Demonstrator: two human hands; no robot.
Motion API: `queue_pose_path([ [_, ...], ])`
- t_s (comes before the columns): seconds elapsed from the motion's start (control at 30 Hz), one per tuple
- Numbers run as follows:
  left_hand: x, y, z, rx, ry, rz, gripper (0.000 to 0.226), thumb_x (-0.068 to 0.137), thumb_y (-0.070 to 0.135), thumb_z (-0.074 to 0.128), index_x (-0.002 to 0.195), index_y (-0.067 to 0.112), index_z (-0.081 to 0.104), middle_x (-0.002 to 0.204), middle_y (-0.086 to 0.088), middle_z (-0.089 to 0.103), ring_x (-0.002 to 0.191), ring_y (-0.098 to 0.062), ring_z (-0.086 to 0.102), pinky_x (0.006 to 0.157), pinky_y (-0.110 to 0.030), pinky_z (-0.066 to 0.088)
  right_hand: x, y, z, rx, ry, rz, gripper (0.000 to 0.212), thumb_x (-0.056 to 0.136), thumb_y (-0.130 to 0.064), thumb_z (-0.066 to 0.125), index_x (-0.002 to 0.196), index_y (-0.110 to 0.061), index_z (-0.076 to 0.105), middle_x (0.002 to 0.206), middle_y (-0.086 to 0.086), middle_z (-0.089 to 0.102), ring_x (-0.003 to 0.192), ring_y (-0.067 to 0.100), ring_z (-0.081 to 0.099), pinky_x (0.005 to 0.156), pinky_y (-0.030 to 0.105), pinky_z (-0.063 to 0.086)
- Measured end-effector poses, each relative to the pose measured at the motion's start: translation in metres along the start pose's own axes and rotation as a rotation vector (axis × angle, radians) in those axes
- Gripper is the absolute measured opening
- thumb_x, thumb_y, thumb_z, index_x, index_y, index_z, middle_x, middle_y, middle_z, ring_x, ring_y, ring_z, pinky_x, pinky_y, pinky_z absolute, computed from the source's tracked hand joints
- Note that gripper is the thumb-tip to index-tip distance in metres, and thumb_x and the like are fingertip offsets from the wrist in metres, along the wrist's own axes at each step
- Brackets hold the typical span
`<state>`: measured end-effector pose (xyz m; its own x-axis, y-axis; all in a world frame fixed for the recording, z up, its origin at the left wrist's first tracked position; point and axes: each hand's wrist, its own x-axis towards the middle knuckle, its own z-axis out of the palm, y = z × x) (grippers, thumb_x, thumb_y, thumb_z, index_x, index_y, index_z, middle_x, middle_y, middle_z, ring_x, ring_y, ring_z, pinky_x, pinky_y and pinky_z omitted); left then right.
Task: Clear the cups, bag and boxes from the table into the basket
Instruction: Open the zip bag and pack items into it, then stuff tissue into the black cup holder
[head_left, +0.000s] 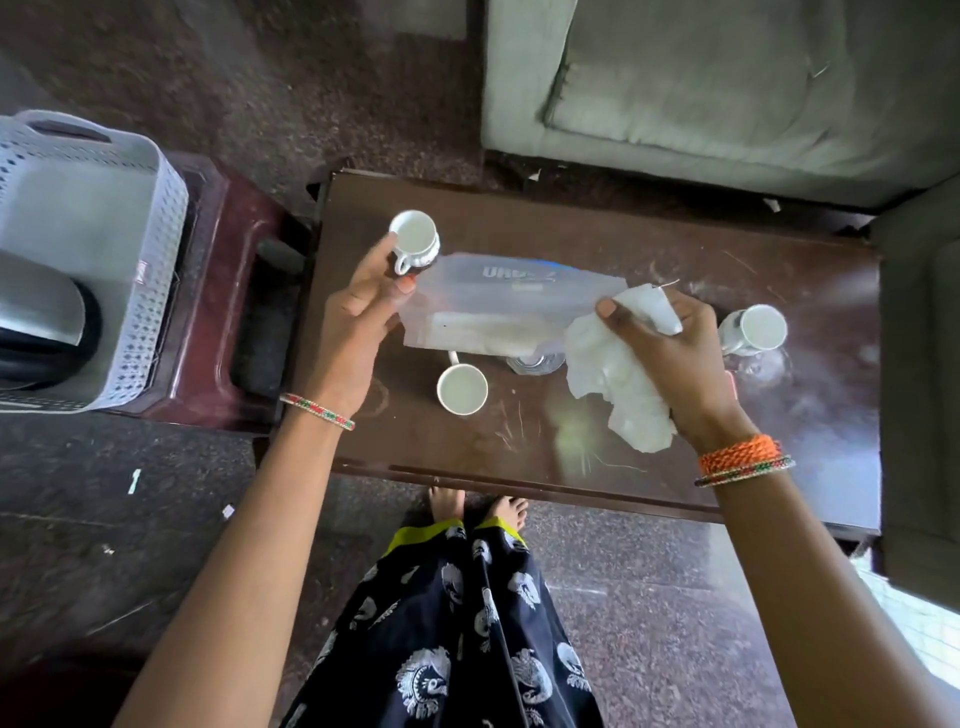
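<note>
My left hand (358, 317) grips a white patterned cup (414, 240) by its handle, lifted above the left end of the dark wooden table (467, 447). My right hand (670, 353) is shut on a crumpled white cloth (618, 384) over the table's middle right. A translucent plastic bag (498, 306) lies flat between my hands. A white cup (462, 388) stands near the front of the table, and another white cup (759, 328) stands at the right, beyond my right hand. The grey perforated basket (156, 218) sits on a maroon stool to the left.
A steel kettle (36, 322) lies in the basket. A clear glass (537, 362) peeks out below the bag, and another clear glass (763, 366) stands by the right cup. A grey sofa (727, 88) runs behind the table. My bare feet (478, 506) stand at the table's front edge.
</note>
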<state>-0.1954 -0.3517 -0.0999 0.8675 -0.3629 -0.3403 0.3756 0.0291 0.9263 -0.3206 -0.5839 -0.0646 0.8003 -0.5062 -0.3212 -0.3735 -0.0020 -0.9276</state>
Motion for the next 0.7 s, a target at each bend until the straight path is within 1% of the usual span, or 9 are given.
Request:
queue_pose_path([
  [0.07, 0.0, 0.009, -0.005, 0.09, -0.052, 0.103, 0.01, 0.078, 0.033, 0.063, 0.069, 0.033, 0.068, 0.136, 0.014, 0.051, 0.128, 0.0, 0.044, 0.107, -0.03, 0.033, 0.001, -0.005, 0.001, -0.021, -0.053, 0.031, 0.013, 0.083, -0.022, 0.073, 0.076, -0.015, 0.065, 0.066, -0.005, 0.072, 0.058, 0.01, 0.069, 0.048, 0.022, 0.052],
  [0.1, 0.0, 0.011, -0.007, 0.109, -0.083, 0.14, 0.012, 0.078, 0.033, 0.063, 0.068, 0.029, 0.067, 0.134, 0.014, 0.053, 0.129, -0.003, 0.045, 0.107, -0.031, 0.032, 0.003, -0.007, 0.002, -0.017, -0.083, 0.058, 0.013, 0.083, -0.022, 0.073, 0.078, -0.013, 0.064, 0.066, -0.003, 0.073, 0.058, 0.012, 0.069, 0.048, 0.023, 0.053],
  [0.2, -0.001, 0.018, -0.01, 0.139, -0.155, 0.127, 0.018, 0.077, 0.038, 0.066, 0.09, 0.027, 0.071, 0.101, 0.012, 0.071, 0.098, -0.01, 0.065, 0.086, -0.027, 0.05, 0.007, -0.012, 0.001, 0.062, -0.146, 0.16, 0.015, 0.082, -0.021, 0.073, 0.087, -0.008, 0.065, 0.069, 0.0, 0.073, 0.059, 0.015, 0.069, 0.047, 0.023, 0.052],
  [0.27, -0.001, 0.017, -0.014, 0.171, -0.151, 0.118, 0.019, 0.074, 0.035, 0.07, 0.091, 0.029, 0.069, 0.088, 0.013, 0.071, 0.085, -0.008, 0.065, 0.074, -0.022, 0.053, 0.009, -0.01, 0.003, 0.103, -0.191, 0.229, 0.019, 0.084, -0.018, 0.071, 0.095, -0.003, 0.066, 0.074, 0.004, 0.073, 0.063, 0.016, 0.07, 0.05, 0.022, 0.052],
  [0.37, -0.006, 0.003, -0.038, 0.178, -0.027, 0.111, 0.019, 0.073, 0.029, 0.072, 0.092, 0.029, 0.068, 0.086, 0.015, 0.07, 0.082, -0.002, 0.064, 0.07, -0.015, 0.052, 0.011, 0.004, 0.013, 0.133, -0.292, 0.36, 0.035, 0.085, -0.007, 0.067, 0.115, 0.007, 0.056, 0.094, 0.018, 0.068, 0.082, 0.031, 0.067, 0.064, 0.036, 0.056],
  [0.47, -0.017, -0.023, -0.085, 0.226, 0.144, 0.035, 0.016, 0.079, 0.021, 0.068, 0.09, 0.033, 0.068, 0.083, 0.018, 0.07, 0.078, 0.003, 0.063, 0.068, -0.012, 0.051, 0.008, 0.02, 0.028, 0.162, -0.342, 0.427, 0.057, 0.08, 0.013, 0.063, 0.131, -0.005, 0.045, 0.113, 0.015, 0.058, 0.1, 0.031, 0.06, 0.087, 0.047, 0.054],
  [0.53, -0.023, -0.049, -0.11, 0.298, 0.198, -0.077, 0.02, 0.085, 0.012, 0.063, 0.089, 0.032, 0.066, 0.083, 0.013, 0.068, 0.08, -0.003, 0.061, 0.07, -0.019, 0.05, 0.006, 0.025, 0.038, 0.137, -0.332, 0.405, 0.075, 0.078, 0.018, 0.063, 0.139, -0.013, 0.034, 0.118, 0.007, 0.055, 0.098, 0.02, 0.061, 0.077, 0.032, 0.058],
  [0.6, -0.023, -0.077, -0.127, 0.399, 0.24, -0.18, 0.022, 0.087, 0.006, 0.06, 0.086, 0.028, 0.063, 0.081, 0.009, 0.062, 0.076, -0.004, 0.056, 0.068, -0.015, 0.046, 0.006, 0.031, 0.047, 0.131, -0.315, 0.403, 0.082, 0.077, 0.018, 0.064, 0.143, -0.013, 0.028, 0.124, 0.008, 0.053, 0.099, 0.017, 0.061, 0.07, 0.026, 0.059],
  [0.7, -0.016, -0.111, -0.14, 0.506, 0.253, -0.298, 0.013, 0.086, 0.003, 0.06, 0.095, 0.012, 0.06, 0.077, 0.003, 0.053, 0.066, 0.002, 0.048, 0.056, -0.003, 0.038, 0.01, 0.035, 0.055, 0.148, -0.341, 0.422, 0.074, 0.077, 0.017, 0.065, 0.141, -0.003, 0.033, 0.135, 0.025, 0.048, 0.118, 0.038, 0.054, 0.085, 0.045, 0.056],
])
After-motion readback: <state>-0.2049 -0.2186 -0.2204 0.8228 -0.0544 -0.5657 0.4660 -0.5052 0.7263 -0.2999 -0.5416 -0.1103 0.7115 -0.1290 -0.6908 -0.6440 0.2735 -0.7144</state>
